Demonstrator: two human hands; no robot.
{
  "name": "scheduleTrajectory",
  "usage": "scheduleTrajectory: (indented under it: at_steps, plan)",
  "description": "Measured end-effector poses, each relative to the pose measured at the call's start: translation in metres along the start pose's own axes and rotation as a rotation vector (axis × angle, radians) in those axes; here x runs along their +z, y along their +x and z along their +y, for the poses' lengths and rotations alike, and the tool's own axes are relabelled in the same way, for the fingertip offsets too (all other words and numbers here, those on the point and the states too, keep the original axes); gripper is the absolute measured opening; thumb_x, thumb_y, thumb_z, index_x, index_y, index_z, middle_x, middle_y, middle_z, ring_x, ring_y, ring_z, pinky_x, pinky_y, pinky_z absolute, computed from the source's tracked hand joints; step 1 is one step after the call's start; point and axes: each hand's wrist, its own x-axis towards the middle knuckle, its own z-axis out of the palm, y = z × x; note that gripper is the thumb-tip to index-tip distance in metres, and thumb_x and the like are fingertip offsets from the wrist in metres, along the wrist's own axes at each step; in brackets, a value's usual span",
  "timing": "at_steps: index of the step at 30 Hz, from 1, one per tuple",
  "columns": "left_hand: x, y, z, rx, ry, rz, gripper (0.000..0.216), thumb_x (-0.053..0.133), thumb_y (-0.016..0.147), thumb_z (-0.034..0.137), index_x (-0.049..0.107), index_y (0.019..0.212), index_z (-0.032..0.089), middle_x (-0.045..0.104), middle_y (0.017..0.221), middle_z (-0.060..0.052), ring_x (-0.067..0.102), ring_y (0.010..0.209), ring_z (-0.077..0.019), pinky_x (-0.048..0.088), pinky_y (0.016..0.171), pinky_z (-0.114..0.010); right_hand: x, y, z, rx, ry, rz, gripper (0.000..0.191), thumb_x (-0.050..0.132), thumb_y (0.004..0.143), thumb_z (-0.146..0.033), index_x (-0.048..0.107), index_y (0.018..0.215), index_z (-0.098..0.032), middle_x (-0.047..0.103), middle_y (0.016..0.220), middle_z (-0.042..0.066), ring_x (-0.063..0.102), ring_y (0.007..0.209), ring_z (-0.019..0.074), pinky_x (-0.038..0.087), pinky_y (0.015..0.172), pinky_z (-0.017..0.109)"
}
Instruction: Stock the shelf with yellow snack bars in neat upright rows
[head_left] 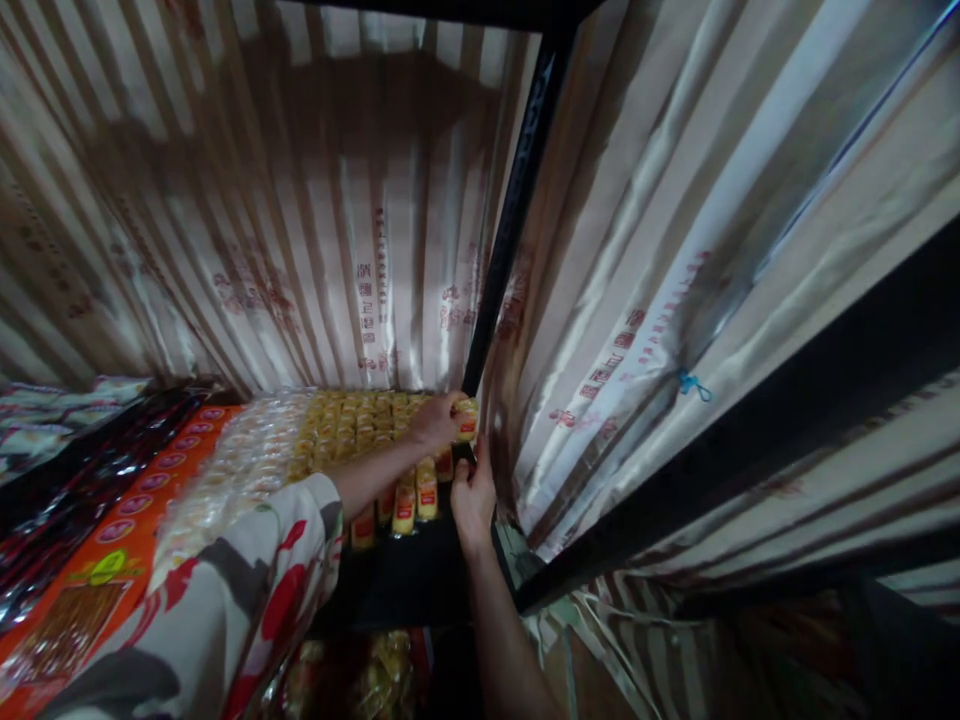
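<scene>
At the back right corner of the shelf, my left hand [436, 421] is closed on a small yellow packet [466, 420] with a red label. Just below it, beside the curtain, my right hand [473, 500] points upward with thumb and fingers apart, and I see nothing in it. Rows of similar yellow packets [341, 425] fill the shelf to the left of my hands. A few stand at the front of the rows, one yellow packet [427, 490] close to my right hand.
Clear-wrapped white packets [247, 445], an orange box [142, 510] and dark shiny packs [82, 480] lie to the left. A black upright post [517, 200] and a black bar [720, 440] frame the shelf. Pleated printed curtains [375, 200] hang behind and right. More packets [382, 680] are below.
</scene>
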Motion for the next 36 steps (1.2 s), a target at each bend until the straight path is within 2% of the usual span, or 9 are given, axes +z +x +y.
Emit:
scheduleTrajectory:
  at_steps: [6, 12, 17, 21, 25, 32, 36]
  plan:
    - [0.02, 0.021, -0.013, 0.019, 0.16, -0.051, 0.036, 0.053, 0.079, 0.013, 0.058, 0.114, 0.02, 0.067, 0.103, -0.004, 0.062, 0.09, -0.0154, 0.047, 0.086, -0.027, 0.008, 0.01, 0.02, 0.04, 0.016, -0.004, 0.054, 0.035, 0.084, -0.03, 0.04, 0.135, -0.012, 0.046, 0.136, 0.012, 0.038, 0.128, 0.0237, 0.029, 0.106, 0.041]
    - [0.032, 0.021, -0.028, 0.014, 0.253, -0.091, 0.038, 0.05, 0.078, 0.013, 0.059, 0.115, 0.018, 0.068, 0.1, -0.006, 0.062, 0.091, -0.0175, 0.047, 0.084, -0.027, 0.018, 0.012, 0.035, 0.086, 0.035, -0.039, 0.054, 0.033, 0.087, -0.035, 0.041, 0.135, -0.012, 0.049, 0.133, 0.013, 0.041, 0.126, 0.024, 0.03, 0.105, 0.042]
    - [0.036, 0.02, -0.037, -0.003, 0.325, -0.108, 0.03, 0.052, 0.077, 0.017, 0.064, 0.104, 0.018, 0.067, 0.096, -0.008, 0.06, 0.094, -0.0208, 0.046, 0.085, -0.03, 0.024, 0.016, 0.043, 0.115, 0.036, -0.1, 0.057, 0.03, 0.088, -0.041, 0.038, 0.136, -0.011, 0.046, 0.136, 0.014, 0.038, 0.129, 0.0251, 0.03, 0.106, 0.043]
    - [0.037, 0.021, -0.036, 0.051, 0.41, -0.124, 0.024, 0.052, 0.078, 0.019, 0.064, 0.098, 0.016, 0.065, 0.094, -0.009, 0.053, 0.103, -0.0229, 0.041, 0.092, -0.032, 0.027, 0.018, 0.046, 0.091, 0.042, -0.134, 0.058, 0.028, 0.09, -0.046, 0.041, 0.135, -0.012, 0.044, 0.138, 0.013, 0.038, 0.129, 0.0235, 0.028, 0.108, 0.041]
    - [0.038, 0.023, -0.033, 0.105, 0.536, -0.133, 0.022, 0.05, 0.076, 0.015, 0.065, 0.092, 0.012, 0.063, 0.092, -0.011, 0.05, 0.101, -0.0245, 0.038, 0.093, -0.034, 0.03, 0.018, 0.051, 0.088, 0.041, -0.163, 0.059, 0.026, 0.09, -0.047, 0.043, 0.134, -0.012, 0.044, 0.138, 0.013, 0.038, 0.129, 0.0231, 0.028, 0.108, 0.04]
    - [0.039, 0.022, -0.031, 0.091, 0.554, -0.087, 0.026, 0.045, 0.079, 0.013, 0.062, 0.099, 0.013, 0.06, 0.097, -0.013, 0.044, 0.104, -0.0265, 0.036, 0.093, -0.037, 0.034, 0.021, 0.058, 0.063, 0.04, -0.091, 0.057, 0.025, 0.09, -0.046, 0.05, 0.128, -0.011, 0.05, 0.133, 0.013, 0.043, 0.125, 0.0228, 0.03, 0.107, 0.04]
    - [0.038, 0.021, -0.03, 0.103, 0.566, -0.088, 0.025, 0.045, 0.08, 0.015, 0.062, 0.099, 0.015, 0.057, 0.1, -0.012, 0.042, 0.105, -0.0252, 0.037, 0.091, -0.035, 0.034, 0.022, 0.055, 0.066, 0.048, -0.125, 0.06, 0.023, 0.09, -0.049, 0.048, 0.13, -0.01, 0.048, 0.134, 0.013, 0.041, 0.127, 0.0228, 0.028, 0.108, 0.04]
